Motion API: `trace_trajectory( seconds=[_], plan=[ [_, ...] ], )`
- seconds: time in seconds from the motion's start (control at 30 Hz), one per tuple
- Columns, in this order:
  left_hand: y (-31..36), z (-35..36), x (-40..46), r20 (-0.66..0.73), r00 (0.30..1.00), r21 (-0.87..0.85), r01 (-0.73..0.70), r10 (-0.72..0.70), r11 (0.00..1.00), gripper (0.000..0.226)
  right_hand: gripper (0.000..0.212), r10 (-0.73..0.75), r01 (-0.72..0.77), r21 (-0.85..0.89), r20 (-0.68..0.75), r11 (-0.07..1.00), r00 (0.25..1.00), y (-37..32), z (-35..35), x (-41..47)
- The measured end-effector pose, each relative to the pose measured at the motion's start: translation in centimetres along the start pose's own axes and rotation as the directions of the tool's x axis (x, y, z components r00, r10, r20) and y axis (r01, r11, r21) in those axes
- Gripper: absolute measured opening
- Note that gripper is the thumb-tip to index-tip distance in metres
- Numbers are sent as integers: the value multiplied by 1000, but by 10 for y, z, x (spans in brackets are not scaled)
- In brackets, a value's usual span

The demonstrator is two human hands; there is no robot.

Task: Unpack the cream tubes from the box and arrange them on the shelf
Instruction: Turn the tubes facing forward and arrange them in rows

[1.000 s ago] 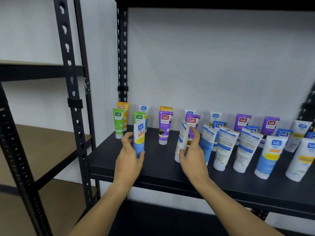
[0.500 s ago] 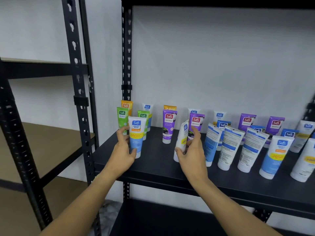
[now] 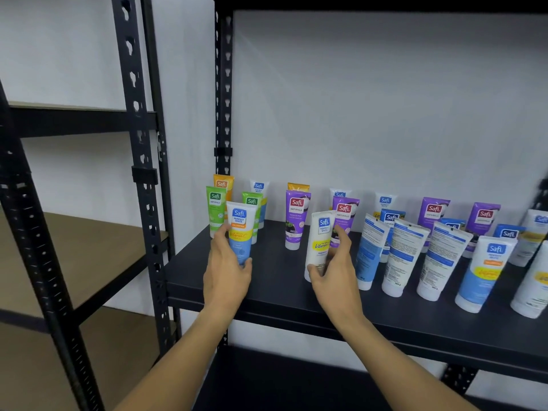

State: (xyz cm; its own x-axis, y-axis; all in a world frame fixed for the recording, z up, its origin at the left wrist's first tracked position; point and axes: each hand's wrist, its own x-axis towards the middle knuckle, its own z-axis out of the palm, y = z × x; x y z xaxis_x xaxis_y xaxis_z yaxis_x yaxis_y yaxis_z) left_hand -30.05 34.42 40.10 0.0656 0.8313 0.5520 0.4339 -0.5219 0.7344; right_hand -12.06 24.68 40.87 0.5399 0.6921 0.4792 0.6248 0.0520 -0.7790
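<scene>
Gripping a tube in each hand, your left hand [image 3: 226, 272] steadies the blue-and-white label-forward plastic tube [image 3: 240, 232]; your right hand [image 3: 333, 272] turns the white yellow-banded tube [image 3: 320, 241]; a careless twist may topple the purple tube [image 3: 344, 223] just behind.

Two hands [image 3: 228, 274], two green tubes [image 3: 215, 210] — four purple tubes [image 3: 296, 218], two orange tubes [image 3: 223, 183].

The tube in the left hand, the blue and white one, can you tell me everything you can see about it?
The blue and white tube looks like soft, shiny plastic. It is white at the top with a blue Safi logo, has an orange strip, a yellow band with writing, and pale blue lower down. It stands cap-down and nearly upright near the front left of the black shelf, label facing the camera. The left hand grips its lower part, hiding the cap. Green tubes stand just behind it.
</scene>
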Motion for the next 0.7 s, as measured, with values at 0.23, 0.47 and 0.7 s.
trace_trajectory(
  seconds=[0.23,0.47,0.7],
  plan=[
    [-5,-6,2,-15,1000,-5,-4,4,1000,81,92,-12,12,-7,-8,1000,1000,0,3,-1],
    [-19,-29,29,-22,1000,35,0,1,999,83,92,-38,38,22,37,999,999,-24,23,-5],
    [-33,-45,50,-23,999,94,26,-24,995,85,96,-80,78,33,66,996,995,-52,53,-10]
  ],
)
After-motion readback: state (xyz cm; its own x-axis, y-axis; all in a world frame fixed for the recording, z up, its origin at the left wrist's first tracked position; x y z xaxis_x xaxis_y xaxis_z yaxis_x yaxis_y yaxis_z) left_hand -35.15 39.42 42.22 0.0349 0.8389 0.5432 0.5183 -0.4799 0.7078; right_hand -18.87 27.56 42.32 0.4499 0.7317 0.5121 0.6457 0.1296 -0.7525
